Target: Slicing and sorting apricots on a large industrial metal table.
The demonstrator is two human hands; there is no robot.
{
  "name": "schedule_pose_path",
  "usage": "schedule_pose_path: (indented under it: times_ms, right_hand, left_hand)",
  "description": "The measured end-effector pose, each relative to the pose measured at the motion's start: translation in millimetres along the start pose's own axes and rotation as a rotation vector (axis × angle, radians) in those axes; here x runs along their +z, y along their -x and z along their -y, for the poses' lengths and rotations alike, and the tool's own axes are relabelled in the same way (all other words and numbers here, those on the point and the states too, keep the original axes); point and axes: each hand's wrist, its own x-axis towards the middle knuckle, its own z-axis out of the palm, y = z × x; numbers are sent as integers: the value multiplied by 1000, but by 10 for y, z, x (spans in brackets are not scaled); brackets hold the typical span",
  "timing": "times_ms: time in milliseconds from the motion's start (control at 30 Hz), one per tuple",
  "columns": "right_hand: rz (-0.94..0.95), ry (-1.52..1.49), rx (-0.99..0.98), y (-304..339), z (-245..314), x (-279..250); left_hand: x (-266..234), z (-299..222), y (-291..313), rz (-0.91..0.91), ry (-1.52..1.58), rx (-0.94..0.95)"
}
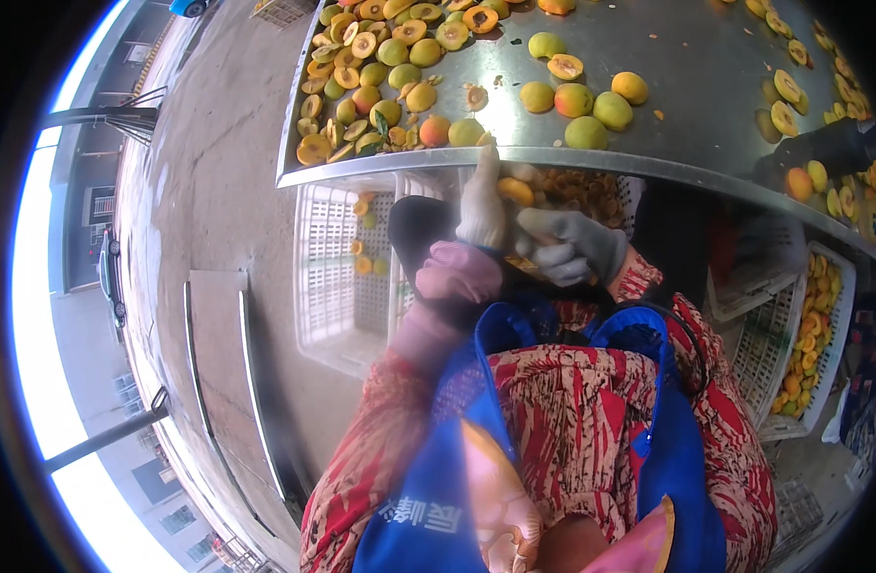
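At the near edge of the metal table [681, 143], my left hand [483, 205] wears a whitish glove, thumb pointing up. Its fingers close around an orange-yellow peach [516, 191], partly hidden. Just right of it is my right hand [573, 244] in a grey glove, fingers curled. Whatever those fingers may hold is hidden. Under the table edge, near both hands, a heap of brownish peach pieces or stones [581, 194] shows. Whole peaches [612, 110] and cut peach halves [452, 35] lie on the tabletop beyond my hands.
Left of my legs stands a white plastic crate [328, 286] with a few peaches. Another crate [846, 315] full of peach halves is at the right. A dark sleeve [829, 148] of another person reaches over the table's right side. A metal-edged board [218, 363] lies on the concrete.
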Motion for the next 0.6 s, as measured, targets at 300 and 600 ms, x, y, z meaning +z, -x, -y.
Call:
schedule_pose_path:
  times_ms: [300, 600]
  right_hand:
    - [362, -188, -200, 180, -92, -149]
    - [-675, 503, -216, 67, -124, -159]
  left_hand:
    - [193, -128, 30, -93, 282, -55]
    - [-961, -1018, -98, -837, -1665, 627]
